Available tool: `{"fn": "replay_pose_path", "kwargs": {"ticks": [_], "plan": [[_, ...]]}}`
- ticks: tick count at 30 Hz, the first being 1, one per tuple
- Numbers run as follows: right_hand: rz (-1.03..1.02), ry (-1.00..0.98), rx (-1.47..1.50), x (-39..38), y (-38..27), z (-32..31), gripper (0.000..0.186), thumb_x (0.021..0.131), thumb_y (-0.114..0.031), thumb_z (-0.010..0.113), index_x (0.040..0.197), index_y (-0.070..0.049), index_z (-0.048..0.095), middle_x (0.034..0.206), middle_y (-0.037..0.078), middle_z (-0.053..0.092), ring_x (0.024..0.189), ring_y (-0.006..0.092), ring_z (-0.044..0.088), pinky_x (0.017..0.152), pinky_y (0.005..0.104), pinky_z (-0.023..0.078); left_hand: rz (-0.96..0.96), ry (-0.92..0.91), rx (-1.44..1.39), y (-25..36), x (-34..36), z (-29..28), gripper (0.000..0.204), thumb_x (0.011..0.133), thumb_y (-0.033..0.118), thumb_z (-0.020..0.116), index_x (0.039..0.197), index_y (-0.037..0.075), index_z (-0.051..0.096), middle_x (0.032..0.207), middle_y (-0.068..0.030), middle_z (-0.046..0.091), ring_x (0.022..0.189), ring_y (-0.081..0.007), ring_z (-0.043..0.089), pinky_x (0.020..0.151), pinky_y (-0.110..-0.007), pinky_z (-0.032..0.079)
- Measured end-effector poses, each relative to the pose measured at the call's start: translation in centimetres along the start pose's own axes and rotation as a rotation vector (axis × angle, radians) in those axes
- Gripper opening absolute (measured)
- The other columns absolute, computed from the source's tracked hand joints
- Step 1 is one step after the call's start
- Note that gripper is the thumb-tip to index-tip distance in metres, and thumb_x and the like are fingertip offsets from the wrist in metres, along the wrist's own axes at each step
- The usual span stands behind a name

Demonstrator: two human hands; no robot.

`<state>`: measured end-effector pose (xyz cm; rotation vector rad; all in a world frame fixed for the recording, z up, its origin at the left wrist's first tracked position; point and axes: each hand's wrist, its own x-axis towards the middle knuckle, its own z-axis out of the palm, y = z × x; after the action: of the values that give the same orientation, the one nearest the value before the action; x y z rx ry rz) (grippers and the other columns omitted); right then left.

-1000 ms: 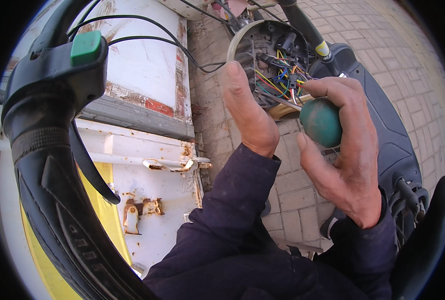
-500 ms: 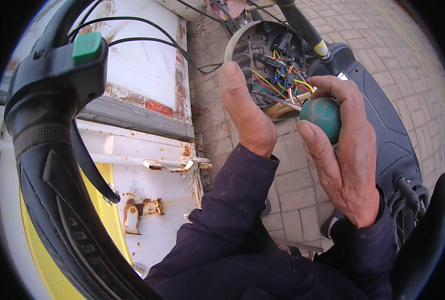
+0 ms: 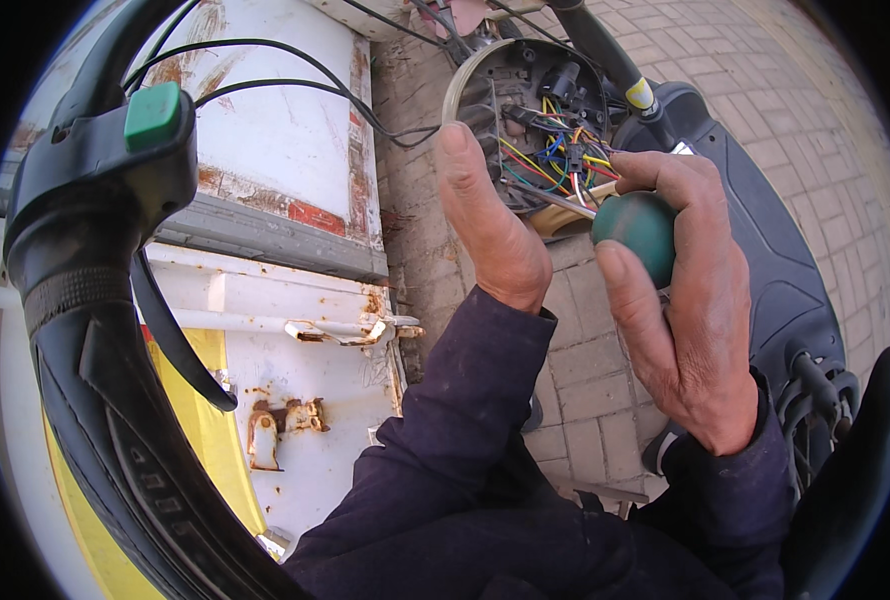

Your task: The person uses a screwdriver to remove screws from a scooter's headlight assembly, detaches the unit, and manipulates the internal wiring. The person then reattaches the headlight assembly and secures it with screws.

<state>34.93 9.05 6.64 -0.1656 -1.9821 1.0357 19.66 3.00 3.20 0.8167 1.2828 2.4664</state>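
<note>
Right hand (image 3: 700,300) grips green-handled screwdriver (image 3: 637,222), shaft into open headlight housing (image 3: 525,100) among coloured wires (image 3: 555,160); left hand (image 3: 490,225) braces the rim, fingers hidden; judgement: keep tip square, clear of wires.

Screwdriver handle (image 3: 637,226): dark green. Wires (image 3: 550,160): yellow, red, blue, green, black. Handlebar button (image 3: 152,115): green. Sleeves (image 3: 465,470): dark navy. Cabinet (image 3: 275,130): white, rust-stained. Paving (image 3: 815,110): grey-tan brick pattern.

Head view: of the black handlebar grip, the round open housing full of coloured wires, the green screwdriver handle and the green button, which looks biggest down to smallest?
1. Black handlebar grip, though nearness to the camera enlarges it.
2. Round open housing full of coloured wires.
3. Green screwdriver handle and green button look alike.
</note>
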Motion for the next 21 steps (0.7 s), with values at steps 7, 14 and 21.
{"fn": "replay_pose_path", "kwargs": {"ticks": [7, 14, 21], "plan": [[-0.027, -0.010, -0.048, 0.11, 0.16, -0.01, 0.048, 0.083, -0.006, 0.071, 0.128, 0.001, 0.055, 0.117, 0.017, 0.058, 0.105, 0.0305, 0.059, 0.095, 0.0374, 0.048, 0.033, -0.010, 0.017, 0.05, 0.09, 0.01, 0.063, 0.106, 0.060, 0.045, 0.142, 0.008, 0.052, 0.130, -0.0075, 0.062, 0.116, -0.0202, 0.060, 0.103, -0.039, 0.050], [-0.089, -0.036, -0.101, 0.22, 0.41, -0.24, 0.050, 0.078, 0.000, 0.069, 0.127, 0.000, 0.056, 0.116, 0.017, 0.058, 0.103, 0.0325, 0.060, 0.092, 0.0377, 0.049, 0.020, 0.008, 0.022, 0.31, 0.12, 0.05, 0.061, 0.106, 0.058, 0.045, 0.141, 0.008, 0.052, 0.130, -0.0070, 0.062, 0.116, -0.0196, 0.061, 0.102, -0.038, 0.050], [-0.170, -0.025, -0.159, 0.30, 0.37, -0.22, 0.055, 0.074, 0.005, 0.067, 0.128, 0.000, 0.056, 0.118, 0.018, 0.058, 0.105, 0.0331, 0.061, 0.092, 0.0390, 0.050, 0.012, 0.036, 0.014, 0.42, -0.05, 0.10, 0.060, 0.106, 0.058, 0.046, 0.140, 0.009, 0.053, 0.128, -0.0060, 0.063, 0.113, -0.0188, 0.061, 0.100, -0.037, 0.050]]}}
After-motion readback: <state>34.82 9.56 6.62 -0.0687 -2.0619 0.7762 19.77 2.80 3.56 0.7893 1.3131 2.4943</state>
